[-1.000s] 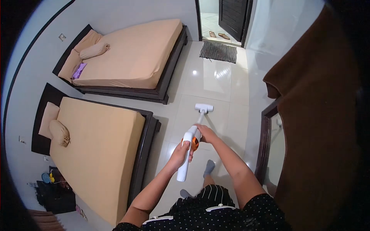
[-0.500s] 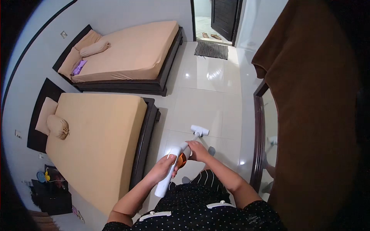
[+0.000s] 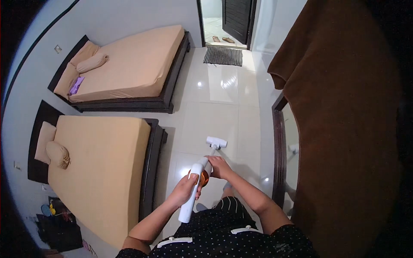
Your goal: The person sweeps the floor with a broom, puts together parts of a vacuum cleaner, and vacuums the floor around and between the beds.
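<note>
A white cordless stick vacuum cleaner (image 3: 188, 208) with an orange, see-through dust cup (image 3: 204, 177) slants away in front of my body. My left hand (image 3: 186, 189) is wrapped round its handle, thumb on top. Farther forward, my right hand (image 3: 219, 167) is closed round the upper part of the tube, just past the dust cup. The white floor head (image 3: 216, 142) rests on the shiny tiles ahead of both hands. Part of the tube is hidden behind my right hand.
Two beds stand on the left, a yellowish one (image 3: 97, 163) nearer and a peach one (image 3: 129, 64) beyond. A brown cloth (image 3: 340, 129) hangs at right beside a dark-framed mirror (image 3: 279, 142). A striped mat (image 3: 223, 56) lies at the open doorway (image 3: 213, 26).
The view has turned slightly right, so the beds and doorway appear farther left. Both hands keep their hold on the vacuum cleaner, and its head is still on the floor ahead.
</note>
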### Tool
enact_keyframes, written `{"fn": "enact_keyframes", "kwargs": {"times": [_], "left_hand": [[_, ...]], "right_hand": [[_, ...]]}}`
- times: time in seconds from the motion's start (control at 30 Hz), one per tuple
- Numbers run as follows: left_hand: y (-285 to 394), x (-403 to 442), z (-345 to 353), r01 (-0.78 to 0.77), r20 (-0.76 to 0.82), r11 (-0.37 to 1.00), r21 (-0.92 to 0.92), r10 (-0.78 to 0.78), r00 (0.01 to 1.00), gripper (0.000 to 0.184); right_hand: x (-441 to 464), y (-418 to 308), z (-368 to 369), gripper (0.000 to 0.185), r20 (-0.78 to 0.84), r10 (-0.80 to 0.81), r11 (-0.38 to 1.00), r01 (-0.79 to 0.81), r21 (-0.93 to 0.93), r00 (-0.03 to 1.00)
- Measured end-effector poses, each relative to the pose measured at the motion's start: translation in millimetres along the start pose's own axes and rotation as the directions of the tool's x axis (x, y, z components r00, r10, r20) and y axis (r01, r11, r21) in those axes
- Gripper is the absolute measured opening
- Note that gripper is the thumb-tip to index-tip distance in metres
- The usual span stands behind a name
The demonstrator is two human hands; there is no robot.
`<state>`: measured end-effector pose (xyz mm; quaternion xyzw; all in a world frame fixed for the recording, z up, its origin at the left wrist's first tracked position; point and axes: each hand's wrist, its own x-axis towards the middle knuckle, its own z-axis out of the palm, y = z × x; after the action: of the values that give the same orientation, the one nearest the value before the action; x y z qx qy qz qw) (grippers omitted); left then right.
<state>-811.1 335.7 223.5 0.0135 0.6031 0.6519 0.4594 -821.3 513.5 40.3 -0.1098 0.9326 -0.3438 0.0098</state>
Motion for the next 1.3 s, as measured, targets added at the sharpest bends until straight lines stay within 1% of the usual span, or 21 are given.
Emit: {"fn": "enact_keyframes", "kwargs": {"times": [0.2, 0.27, 0.37, 0.4, 0.43, 0.5, 0.53, 0.57, 0.6, 0.63, 0.67, 0.73, 0.8, 0.83, 0.9, 0.93, 1.0, 1.07, 1.13, 1.23, 1.3], "left_hand": [[38, 131, 38, -0.118, -0.009, 0.989, -0.086, 0.117, 0.993, 0.036], [49, 179, 46, -0.156, -0.032, 0.984, -0.088, 0.154, 0.988, 0.035], [60, 242, 47, -0.215, -0.086, 0.969, -0.120, 0.206, 0.975, 0.034], [58, 260, 45, -0.200, -0.099, 0.972, -0.126, 0.188, 0.977, 0.031], [61, 277, 45, -0.185, -0.102, 0.975, -0.126, 0.173, 0.980, 0.029], [60, 305, 49, -0.204, -0.073, 0.962, -0.181, 0.194, 0.978, 0.034], [54, 320, 48, -0.193, -0.064, 0.953, -0.235, 0.183, 0.981, 0.036], [44, 337, 43, -0.232, 0.006, 0.958, -0.171, 0.236, 0.972, 0.041], [40, 345, 44, -0.197, 0.006, 0.973, -0.121, 0.199, 0.980, 0.043], [36, 351, 46, -0.162, 0.005, 0.984, -0.071, 0.162, 0.987, 0.046], [33, 355, 45, -0.068, 0.075, 0.995, -0.069, 0.074, 0.994, 0.052], [25, 357, 47, -0.054, 0.068, 0.995, -0.084, 0.059, 0.996, 0.057], [15, 357, 42, -0.007, 0.085, 0.999, -0.054, 0.012, 0.996, 0.073], [19, 346, 39, 0.037, 0.126, 0.999, 0.016, -0.039, 0.991, 0.068], [29, 323, 28, 0.100, 0.239, 0.989, 0.109, -0.123, 0.963, 0.062], [28, 314, 21, 0.108, 0.250, 0.988, 0.113, -0.134, 0.959, 0.062], [21, 296, 7, 0.068, 0.363, 0.963, 0.260, -0.163, 0.917, 0.058], [4, 284, -5, 0.130, 0.322, 0.953, 0.272, -0.218, 0.921, 0.055], [-17, 275, -17, 0.206, 0.230, 0.940, 0.273, -0.271, 0.935, 0.055], [-44, 263, -15, 0.271, 0.215, 0.932, 0.241, -0.324, 0.922, 0.060], [-57, 253, -3, 0.316, 0.207, 0.924, 0.215, -0.359, 0.910, 0.063]], "right_hand": [[53, 101, -72, 0.075, -0.002, 0.131, 0.989, -0.130, 0.065, 0.991], [67, 125, -96, 0.072, -0.019, 0.264, 0.964, -0.264, 0.022, 0.964], [86, 142, -125, 0.058, -0.017, 0.425, 0.893, -0.416, 0.169, 0.905], [90, 148, -126, 0.046, -0.069, 0.479, 0.866, -0.459, 0.197, 0.875], [94, 157, -129, 0.046, -0.073, 0.483, 0.866, -0.463, 0.190, 0.873], [98, 173, -139, 0.039, -0.061, 0.532, 0.784, -0.464, 0.412, 0.844], [99, 147, -168, 0.043, 0.188, 0.627, 0.548, -0.600, 0.583, 0.756], [97, 134, -176, 0.044, 0.248, 0.646, 0.460, -0.627, 0.628, 0.722], [95, 125, -179, 0.046, 0.308, 0.657, 0.367, -0.650, 0.666, 0.688], [91, 119, -176, 0.048, 0.161, 0.627, 0.517, -0.561, 0.646, 0.762], [86, 118, -166, 0.050, 0.142, 0.657, 0.490, -0.562, 0.666, 0.740], [83, 107, -163, 0.055, 0.093, 0.714, 0.436, -0.545, 0.716, 0.694], [74, 96, -154, 0.062, -0.064, 0.741, 0.563, -0.565, 0.603, 0.669], [69, 88, -151, 0.062, -0.065, 0.751, 0.553, -0.572, 0.605, 0.657], [60, 77, -145, 0.051, -0.288, 0.707, 0.705, -0.611, 0.360, 0.646], [54, 70, -141, 0.048, -0.333, 0.707, 0.707, -0.628, 0.325, 0.624], [41, 54, -137, 0.045, -0.355, 0.738, 0.672, -0.671, 0.314, 0.574], [26, 35, -132, 0.045, -0.398, 0.731, 0.670, -0.697, 0.258, 0.555], [7, 7, -134, 0.046, -0.380, 0.766, 0.634, -0.707, 0.313, 0.519], [-23, -39, -138, 0.048, -0.325, 0.814, 0.574, -0.756, 0.314, 0.482], [-53, -53, -135, 0.050, -0.351, 0.788, 0.607, -0.733, 0.309, 0.505]]}}
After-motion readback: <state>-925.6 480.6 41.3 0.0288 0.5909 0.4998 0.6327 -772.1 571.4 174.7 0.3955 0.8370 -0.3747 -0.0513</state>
